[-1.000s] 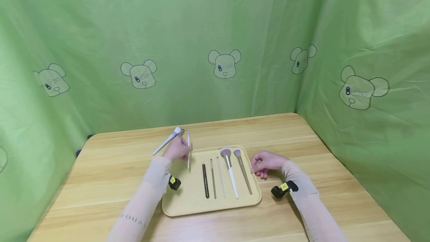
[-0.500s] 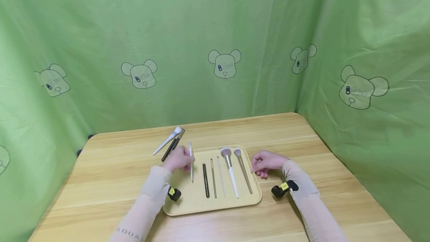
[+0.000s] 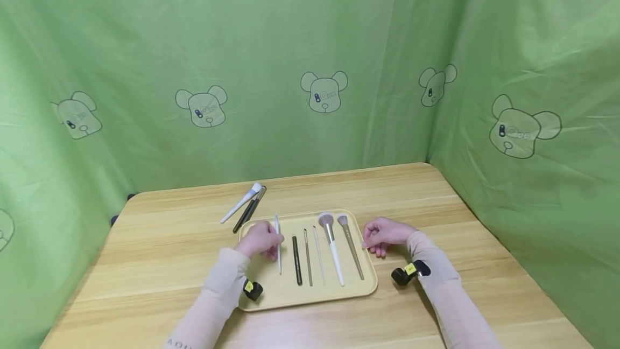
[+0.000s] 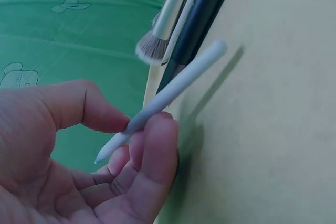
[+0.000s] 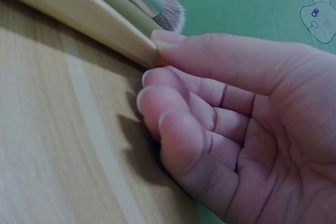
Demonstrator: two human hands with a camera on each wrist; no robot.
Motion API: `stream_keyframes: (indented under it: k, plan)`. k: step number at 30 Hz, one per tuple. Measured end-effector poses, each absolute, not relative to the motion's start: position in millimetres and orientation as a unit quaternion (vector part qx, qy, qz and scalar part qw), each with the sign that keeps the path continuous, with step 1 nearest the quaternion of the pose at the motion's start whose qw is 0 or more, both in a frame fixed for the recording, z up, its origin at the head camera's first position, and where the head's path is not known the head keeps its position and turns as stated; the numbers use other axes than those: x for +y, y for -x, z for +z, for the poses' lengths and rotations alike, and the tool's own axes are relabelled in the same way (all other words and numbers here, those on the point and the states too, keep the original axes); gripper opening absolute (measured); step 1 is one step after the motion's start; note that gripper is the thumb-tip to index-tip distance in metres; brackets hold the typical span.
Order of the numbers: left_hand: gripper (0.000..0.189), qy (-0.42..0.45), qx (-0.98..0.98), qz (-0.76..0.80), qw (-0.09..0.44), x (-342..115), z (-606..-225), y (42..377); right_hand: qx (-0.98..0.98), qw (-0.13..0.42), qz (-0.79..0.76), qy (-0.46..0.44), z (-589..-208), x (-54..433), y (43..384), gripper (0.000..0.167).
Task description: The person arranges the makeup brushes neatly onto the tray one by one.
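Slim black stick [image 3: 297,264] on yellow rectangular tray [image 3: 276,291] (lower centre); left hand [image 3: 260,238] pinches white rod [image 4: 184,83], right hand [image 3: 389,232] the tray.

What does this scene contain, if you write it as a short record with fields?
left hand: pinches white stick over tray
right hand: pinches tray's right edge
on tray: black stick, thin brown brush, thin pale brush, white-handled brush, brown-handled brush
on table, by tray's far left corner: white brush, two dark tools
backdrop: green curtain with bear prints
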State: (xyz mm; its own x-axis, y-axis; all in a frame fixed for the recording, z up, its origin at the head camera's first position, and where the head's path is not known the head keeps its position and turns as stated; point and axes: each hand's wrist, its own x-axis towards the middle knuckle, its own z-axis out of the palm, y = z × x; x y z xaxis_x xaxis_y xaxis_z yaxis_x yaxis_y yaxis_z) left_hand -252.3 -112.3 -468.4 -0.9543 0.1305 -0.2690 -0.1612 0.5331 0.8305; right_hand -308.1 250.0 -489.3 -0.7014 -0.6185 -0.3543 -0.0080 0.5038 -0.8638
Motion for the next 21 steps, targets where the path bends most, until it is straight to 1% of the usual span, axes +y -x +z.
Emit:
stream_keyframes:
  k: [8, 21]
  plan:
    - [0.014, 0.020, 0.848, 0.495, 0.187, -111, -472, 248, 0.800, 0.333, -0.458, 0.197, -491, 250, 309, 0.016]
    - [0.012, 0.009, 0.864, 0.459, 0.207, -107, -467, 241, 0.800, 0.331, -0.459, 0.203, -491, 251, 309, 0.018]
